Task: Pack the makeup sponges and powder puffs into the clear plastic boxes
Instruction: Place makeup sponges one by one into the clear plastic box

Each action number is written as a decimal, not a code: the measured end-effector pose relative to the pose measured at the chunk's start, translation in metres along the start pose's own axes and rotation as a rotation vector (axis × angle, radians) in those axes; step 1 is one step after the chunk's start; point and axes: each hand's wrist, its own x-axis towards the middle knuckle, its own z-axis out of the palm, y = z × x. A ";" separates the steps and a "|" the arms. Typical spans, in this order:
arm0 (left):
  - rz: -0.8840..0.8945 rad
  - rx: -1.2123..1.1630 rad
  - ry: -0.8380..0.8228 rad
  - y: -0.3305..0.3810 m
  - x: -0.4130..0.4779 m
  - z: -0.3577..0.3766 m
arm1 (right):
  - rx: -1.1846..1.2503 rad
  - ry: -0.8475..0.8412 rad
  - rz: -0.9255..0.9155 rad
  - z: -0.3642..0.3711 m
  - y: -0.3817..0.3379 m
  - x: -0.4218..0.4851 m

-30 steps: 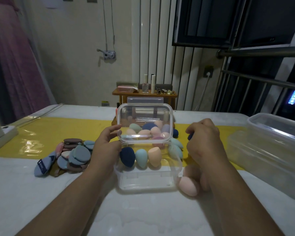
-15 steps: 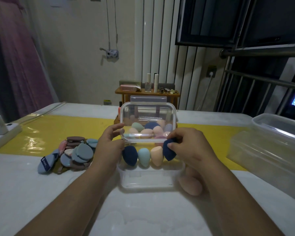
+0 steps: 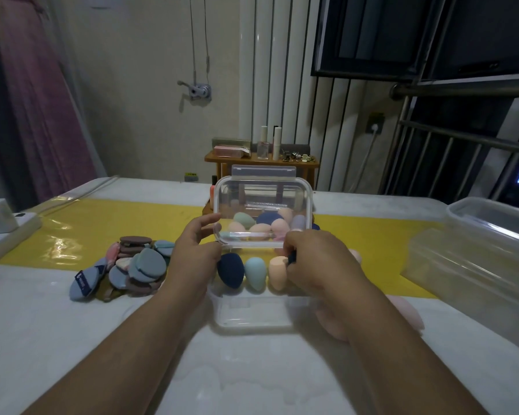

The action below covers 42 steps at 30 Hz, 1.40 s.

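**Right hand (image 3: pixel 319 266) has driven its sponge down into the row**

Half a second ago the dark sponge (image 3: pixel 292 258) showed whole beside the peach sponge (image 3: pixel 277 274). Now only a sliver peeks from the pinching fingers, pressed in at the right end of the row inside the box (image 3: pixel 252 317). The navy sponge (image 3: pixel 230 269) and teal sponge (image 3: pixel 255 274) stand where they stood.

The fit looks tight. Sponges on end spring back, so wedging a fourth in could tip the peach one or pop it forward. The lid (image 3: pixel 264 196) stands upright just behind the knuckles, and a knock might swing it down. The left hand (image 3: pixel 195 256) grips the box's left wall by the lid's corner, which should stop a skid.

Loose sponges (image 3: pixel 264 224) show through the lid. The puffs (image 3: pixel 138 265) lie well left. Pink sponges (image 3: pixel 403 310) sit by the right forearm, which could roll them away.
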 end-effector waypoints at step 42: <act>-0.006 0.038 -0.002 0.008 -0.007 0.001 | -0.077 -0.080 0.140 0.004 0.004 0.009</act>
